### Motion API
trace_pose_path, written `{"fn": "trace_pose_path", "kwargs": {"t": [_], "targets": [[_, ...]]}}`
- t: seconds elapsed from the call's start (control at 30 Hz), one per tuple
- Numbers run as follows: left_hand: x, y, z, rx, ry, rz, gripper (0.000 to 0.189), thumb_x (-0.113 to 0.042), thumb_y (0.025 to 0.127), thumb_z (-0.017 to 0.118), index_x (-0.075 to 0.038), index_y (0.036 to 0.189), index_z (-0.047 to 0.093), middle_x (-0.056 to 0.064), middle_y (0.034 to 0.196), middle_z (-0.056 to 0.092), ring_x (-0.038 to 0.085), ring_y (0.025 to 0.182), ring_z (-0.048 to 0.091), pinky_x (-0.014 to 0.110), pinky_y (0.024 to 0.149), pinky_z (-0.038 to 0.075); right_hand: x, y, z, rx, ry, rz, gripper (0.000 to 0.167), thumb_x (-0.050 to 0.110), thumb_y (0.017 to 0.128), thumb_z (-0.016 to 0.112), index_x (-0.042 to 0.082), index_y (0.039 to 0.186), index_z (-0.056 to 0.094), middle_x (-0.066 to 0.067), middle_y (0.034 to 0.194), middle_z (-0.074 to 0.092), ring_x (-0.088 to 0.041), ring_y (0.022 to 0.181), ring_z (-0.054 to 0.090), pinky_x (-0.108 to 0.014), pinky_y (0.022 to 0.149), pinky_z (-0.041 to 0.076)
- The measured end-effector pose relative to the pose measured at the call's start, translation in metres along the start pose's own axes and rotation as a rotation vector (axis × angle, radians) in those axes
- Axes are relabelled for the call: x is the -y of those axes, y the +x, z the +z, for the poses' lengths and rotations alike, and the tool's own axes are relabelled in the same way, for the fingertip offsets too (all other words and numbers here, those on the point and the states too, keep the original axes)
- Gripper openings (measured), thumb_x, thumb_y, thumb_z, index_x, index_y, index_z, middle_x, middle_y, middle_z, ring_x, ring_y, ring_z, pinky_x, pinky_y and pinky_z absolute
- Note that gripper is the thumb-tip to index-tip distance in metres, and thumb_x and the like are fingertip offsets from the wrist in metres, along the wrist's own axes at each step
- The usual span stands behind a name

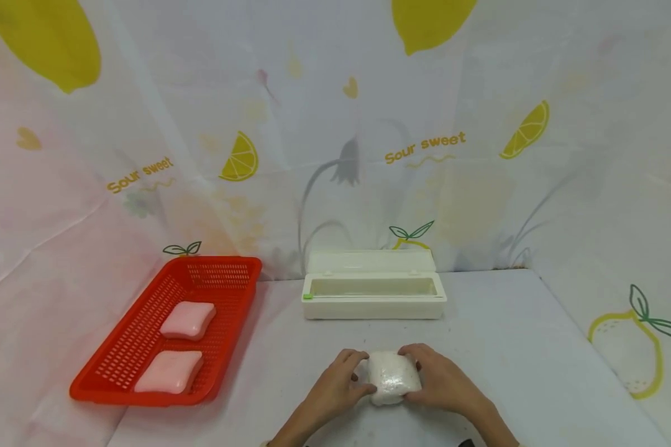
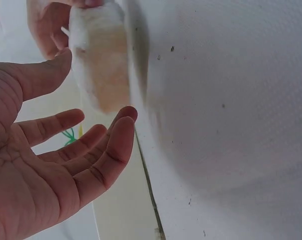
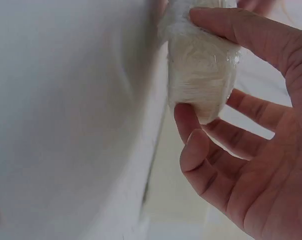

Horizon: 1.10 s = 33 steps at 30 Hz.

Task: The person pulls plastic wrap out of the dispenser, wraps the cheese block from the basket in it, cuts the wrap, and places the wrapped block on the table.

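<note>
A white block wrapped in clear, shiny film (image 1: 392,377) is between my two hands, close over the white table. My right hand (image 1: 444,380) grips its right side. In the right wrist view the thumb (image 3: 226,22) presses the crumpled film and the fingers curve round the block's (image 3: 201,75) other edges. To the left, my left hand (image 1: 335,383) has its fingers loosely bent and spread, thumb and fingertips right at the block's edge. Through the film the block (image 2: 108,70) looks slightly pinkish in the left wrist view.
A red plastic basket (image 1: 232,347) at the left holds two pink, pillow-shaped bars (image 1: 187,320). Behind the hands stands a long white box (image 1: 373,310) with its lid (image 1: 371,261) raised and a small green tab (image 1: 307,297). A lemon-print cloth (image 1: 324,93) hangs behind the table.
</note>
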<state>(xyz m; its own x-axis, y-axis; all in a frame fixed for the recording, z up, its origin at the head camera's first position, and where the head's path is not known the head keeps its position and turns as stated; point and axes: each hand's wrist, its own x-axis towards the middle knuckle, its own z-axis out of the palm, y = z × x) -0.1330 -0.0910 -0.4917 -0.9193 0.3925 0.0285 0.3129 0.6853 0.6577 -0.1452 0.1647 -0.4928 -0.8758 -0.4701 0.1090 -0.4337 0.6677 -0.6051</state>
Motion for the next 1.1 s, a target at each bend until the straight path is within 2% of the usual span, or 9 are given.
{"fn": "trace_pose_path", "kwargs": {"t": [0.13, 0.3, 0.5, 0.73, 0.93, 1.1], "targets": [[0.000, -0.002, -0.002, -0.013, 0.010, -0.012, 0.051, -0.031, 0.087, 0.077, -0.010, 0.129, 0.057, 0.005, 0.128, 0.053, 0.011, 0.090, 0.061, 0.026, 0.070, 0.050, -0.014, -0.008, -0.032, -0.049, 0.012, 0.102, 0.070, 0.024, 0.067, 0.090, 0.012, 0.127, 0.056, 0.000, 0.121, 0.060, -0.012, 0.091, 0.058, -0.032, 0.071, 0.049], [0.000, -0.002, -0.004, -0.010, 0.013, -0.032, 0.049, -0.030, 0.087, 0.077, -0.008, 0.127, 0.058, 0.007, 0.128, 0.053, 0.012, 0.090, 0.062, 0.027, 0.070, 0.050, -0.035, -0.021, -0.068, -0.120, -0.021, 0.190, 0.073, 0.021, 0.067, 0.089, 0.006, 0.129, 0.054, -0.012, 0.123, 0.060, -0.023, 0.095, 0.061, -0.040, 0.071, 0.050], [0.002, -0.002, -0.004, -0.008, 0.025, -0.041, 0.044, -0.028, 0.088, 0.076, -0.008, 0.123, 0.060, 0.007, 0.126, 0.054, 0.013, 0.089, 0.061, 0.027, 0.069, 0.049, -0.067, -0.029, -0.096, -0.161, -0.061, 0.193, 0.071, 0.015, 0.069, 0.088, 0.000, 0.128, 0.051, -0.021, 0.121, 0.059, -0.034, 0.096, 0.061, -0.045, 0.069, 0.050], [0.006, -0.002, -0.005, 0.003, 0.041, -0.068, 0.038, -0.028, 0.088, 0.076, -0.010, 0.119, 0.061, 0.004, 0.122, 0.055, 0.013, 0.089, 0.061, 0.027, 0.067, 0.049, -0.101, -0.026, -0.108, -0.143, -0.095, 0.217, 0.066, 0.006, 0.073, 0.083, -0.005, 0.128, 0.046, -0.032, 0.120, 0.055, -0.044, 0.096, 0.059, -0.050, 0.068, 0.049], [0.011, -0.001, -0.004, -0.002, 0.072, -0.077, 0.035, -0.026, 0.088, 0.075, -0.010, 0.116, 0.063, 0.003, 0.119, 0.055, 0.011, 0.086, 0.059, 0.026, 0.067, 0.048, -0.125, -0.020, -0.111, -0.125, -0.100, 0.274, 0.065, 0.002, 0.076, 0.077, -0.009, 0.130, 0.042, -0.039, 0.125, 0.049, -0.053, 0.101, 0.056, -0.059, 0.076, 0.048], [0.013, -0.001, -0.003, -0.006, 0.072, -0.077, 0.032, -0.025, 0.088, 0.075, -0.010, 0.114, 0.064, 0.001, 0.116, 0.056, 0.008, 0.083, 0.055, 0.025, 0.065, 0.046, -0.136, -0.018, -0.111, -0.103, -0.084, 0.338, 0.065, 0.003, 0.078, 0.074, -0.010, 0.132, 0.040, -0.041, 0.132, 0.042, -0.058, 0.108, 0.051, -0.064, 0.082, 0.045]]}}
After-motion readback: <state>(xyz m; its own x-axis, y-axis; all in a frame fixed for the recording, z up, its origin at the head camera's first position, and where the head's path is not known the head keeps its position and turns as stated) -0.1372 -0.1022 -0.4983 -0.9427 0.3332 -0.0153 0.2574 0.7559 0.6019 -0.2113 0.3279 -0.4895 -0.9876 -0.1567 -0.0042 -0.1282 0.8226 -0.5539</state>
